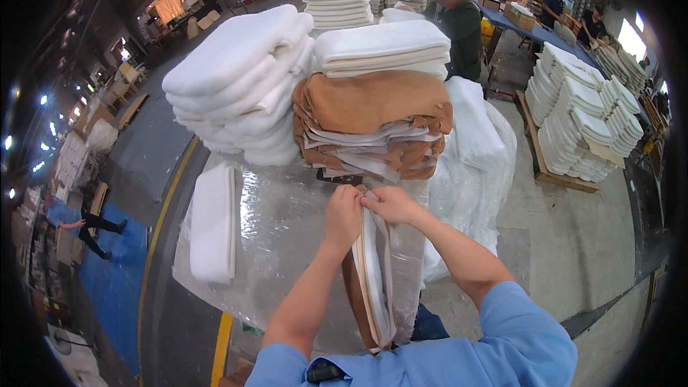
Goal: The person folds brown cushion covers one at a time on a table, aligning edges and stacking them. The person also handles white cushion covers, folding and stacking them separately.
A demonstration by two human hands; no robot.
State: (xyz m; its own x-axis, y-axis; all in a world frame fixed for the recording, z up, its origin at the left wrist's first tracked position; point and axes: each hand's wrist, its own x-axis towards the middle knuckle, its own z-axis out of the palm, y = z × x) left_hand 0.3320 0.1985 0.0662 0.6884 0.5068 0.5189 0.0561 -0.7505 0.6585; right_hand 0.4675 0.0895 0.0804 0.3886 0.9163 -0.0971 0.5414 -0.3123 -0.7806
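Note:
My left hand (342, 216) and my right hand (390, 205) meet over the table, fingers pinched together on the far end of a brown fabric cover (354, 288). The cover stands on its edge and runs back toward my body. A white padding (370, 272) shows along its open side, with a pale lining beside it. My fingers hide the exact spot they grip. Just beyond my hands lies a stack of brown fabric covers (376, 100) with pale linings showing at the edges. To the left, a single folded white pad (212, 226) rests apart.
Plastic sheeting covers the table (276, 222). Tall piles of white padding (229, 54) stand at its far left, others (380, 44) behind the brown covers. Clear plastic wrap (473, 193) hangs at the right. A loaded pallet (566, 180) and a person (462, 32) are farther off.

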